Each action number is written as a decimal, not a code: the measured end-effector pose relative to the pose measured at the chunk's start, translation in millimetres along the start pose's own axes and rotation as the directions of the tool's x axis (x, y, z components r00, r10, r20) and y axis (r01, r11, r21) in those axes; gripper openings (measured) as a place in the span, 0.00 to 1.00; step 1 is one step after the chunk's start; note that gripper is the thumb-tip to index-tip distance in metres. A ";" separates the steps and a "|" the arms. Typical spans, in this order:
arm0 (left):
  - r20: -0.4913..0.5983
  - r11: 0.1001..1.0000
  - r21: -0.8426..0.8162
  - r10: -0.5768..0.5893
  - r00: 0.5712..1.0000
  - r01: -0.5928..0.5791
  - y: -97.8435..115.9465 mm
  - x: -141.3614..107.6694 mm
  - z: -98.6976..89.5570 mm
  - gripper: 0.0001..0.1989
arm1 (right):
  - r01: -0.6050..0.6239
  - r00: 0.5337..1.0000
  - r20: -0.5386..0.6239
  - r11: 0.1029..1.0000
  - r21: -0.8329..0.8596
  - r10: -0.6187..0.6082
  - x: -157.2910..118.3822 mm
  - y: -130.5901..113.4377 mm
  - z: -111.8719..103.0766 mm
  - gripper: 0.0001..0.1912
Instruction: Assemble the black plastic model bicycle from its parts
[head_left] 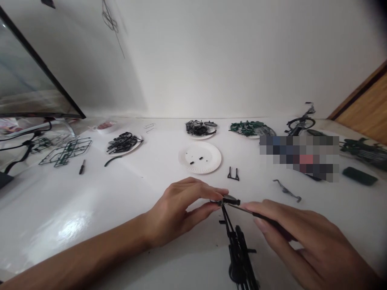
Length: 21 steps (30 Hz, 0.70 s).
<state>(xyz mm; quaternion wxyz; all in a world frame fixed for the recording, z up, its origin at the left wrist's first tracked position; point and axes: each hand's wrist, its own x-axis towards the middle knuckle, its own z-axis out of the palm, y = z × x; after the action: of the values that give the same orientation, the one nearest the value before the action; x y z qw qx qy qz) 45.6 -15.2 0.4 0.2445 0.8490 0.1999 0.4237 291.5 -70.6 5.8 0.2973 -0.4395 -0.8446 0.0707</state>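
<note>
A black model bicycle (238,249) lies in front of me, its near end running out of the bottom of the view. My left hand (190,205) pinches its far end by the small wheel (230,199) between thumb and fingers. From the right, my right hand (290,233) grips a thin screwdriver (252,212) with a metal shaft and dark handle. The shaft's tip touches the joint beside my left fingertips; the exact contact point is too small to make out. Beyond my hands lies a black forked part (233,174).
A white paper plate (216,157) holds a few tiny black pieces. Behind it are plates of black parts (199,129) and green parts (248,128). An upright model bicycle (302,121) stands back right. At left are green sprues (68,151) and another screwdriver (82,167). A grey bent part (287,191) lies right.
</note>
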 end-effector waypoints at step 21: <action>0.021 0.997 0.010 0.072 0.997 -0.072 -0.7 -1.4 -0.8 0.11 | -0.002 0.999 0.040 0.999 0.046 0.000 0.4 -3.4 -2.2 0.12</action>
<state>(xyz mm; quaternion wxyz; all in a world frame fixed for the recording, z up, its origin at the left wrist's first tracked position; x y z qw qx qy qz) 44.1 -15.3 -0.4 0.2266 0.8613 0.1687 0.4223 290.2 -72.7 9.0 0.2904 -0.4314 -0.8484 0.0989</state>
